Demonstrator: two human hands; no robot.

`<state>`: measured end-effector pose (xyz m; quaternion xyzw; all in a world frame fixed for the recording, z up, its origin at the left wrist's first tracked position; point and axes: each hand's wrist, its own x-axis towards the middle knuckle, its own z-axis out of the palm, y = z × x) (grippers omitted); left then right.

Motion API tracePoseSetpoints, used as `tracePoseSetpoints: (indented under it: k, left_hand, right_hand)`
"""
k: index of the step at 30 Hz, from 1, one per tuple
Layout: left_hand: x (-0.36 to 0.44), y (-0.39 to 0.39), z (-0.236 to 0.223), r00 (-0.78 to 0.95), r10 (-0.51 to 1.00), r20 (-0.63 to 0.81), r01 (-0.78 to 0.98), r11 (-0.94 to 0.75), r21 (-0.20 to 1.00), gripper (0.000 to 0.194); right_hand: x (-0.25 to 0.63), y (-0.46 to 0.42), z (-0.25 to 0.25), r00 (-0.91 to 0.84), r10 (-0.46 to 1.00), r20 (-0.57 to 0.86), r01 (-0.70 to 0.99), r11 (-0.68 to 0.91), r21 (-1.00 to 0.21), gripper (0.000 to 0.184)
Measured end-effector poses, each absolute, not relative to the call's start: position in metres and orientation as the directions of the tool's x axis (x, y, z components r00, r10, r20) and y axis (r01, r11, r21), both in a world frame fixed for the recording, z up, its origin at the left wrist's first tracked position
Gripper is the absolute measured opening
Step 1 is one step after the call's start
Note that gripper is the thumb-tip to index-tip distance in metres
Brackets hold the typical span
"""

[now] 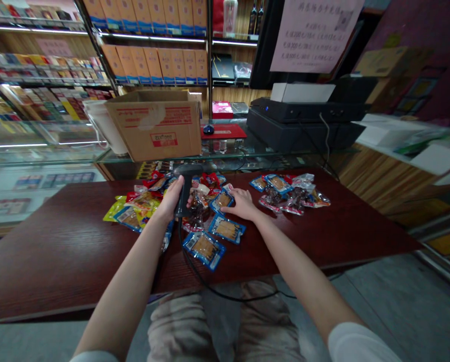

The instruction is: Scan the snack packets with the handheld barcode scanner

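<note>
My left hand (170,198) is wrapped around the grip of a black handheld barcode scanner (185,188), whose head points down at the heap of packets. Its black cable (209,281) runs across the table and off the front edge. My right hand (242,203) lies flat, its fingertips on a blue-edged vacuum-sealed snack packet (221,201). More sealed packets surround both hands: a blue-edged one (227,229) near my right wrist, another (204,250) nearer me, a yellow-and-blue group (132,211) at the left, and a pile (288,193) at the right.
The packets lie on a dark red wooden table (59,241). Behind it stand a glass counter (225,151) bearing a cardboard box (153,125), a red mat with a computer mouse (208,129), and a black printer (303,115). Stocked shelves (153,60) fill the back.
</note>
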<state>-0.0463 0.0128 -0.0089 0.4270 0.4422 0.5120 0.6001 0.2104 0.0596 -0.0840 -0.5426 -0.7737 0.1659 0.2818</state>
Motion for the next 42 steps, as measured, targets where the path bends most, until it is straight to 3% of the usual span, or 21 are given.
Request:
tracePoseSetpoints:
  k: [4, 9, 12, 15, 22, 31, 42]
  left_hand:
    - [-0.046, 0.014, -0.011, 0.066, 0.996, -0.061, -0.228, 0.075, 0.971, 0.054]
    - [-0.047, 0.013, -0.011, 0.103, 0.994, -0.021, -0.199, 0.041, 0.979, 0.056]
    - [-0.047, 0.012, -0.012, 0.127, 0.992, -0.009, -0.178, 0.032, 0.984, 0.061]
    - [-0.047, 0.014, -0.015, 0.142, 0.990, 0.006, -0.160, 0.017, 0.987, 0.066]
    - [-0.042, 0.012, -0.021, 0.235, 0.972, 0.027, -0.147, 0.008, 0.989, 0.074]
    - [-0.032, -0.004, -0.007, 0.476, 0.879, -0.003, -0.061, 0.036, 0.997, 0.072]
    - [-0.027, -0.005, -0.011, 0.503, 0.864, 0.018, -0.086, 0.030, 0.996, 0.063]
  right_hand:
    - [0.214, 0.061, -0.082, -0.171, 0.953, 0.248, 0.652, 0.298, -0.697, 0.074]
    - [0.228, 0.069, -0.069, 0.057, 0.949, 0.311, 0.185, 0.296, -0.937, 0.080]
    - [0.237, 0.071, -0.062, 0.152, 0.964, 0.219, -0.071, 0.232, -0.970, 0.076]
    - [0.247, 0.072, -0.056, 0.210, 0.966, 0.152, -0.211, 0.196, -0.958, 0.060]
    - [0.249, 0.074, -0.053, 0.341, 0.927, 0.157, -0.228, 0.244, -0.943, 0.049]
    - [0.229, 0.065, -0.055, 0.274, 0.952, 0.135, -0.272, 0.211, -0.939, 0.048]
    - [0.228, 0.068, -0.054, 0.269, 0.956, 0.116, -0.210, 0.175, -0.962, 0.039]
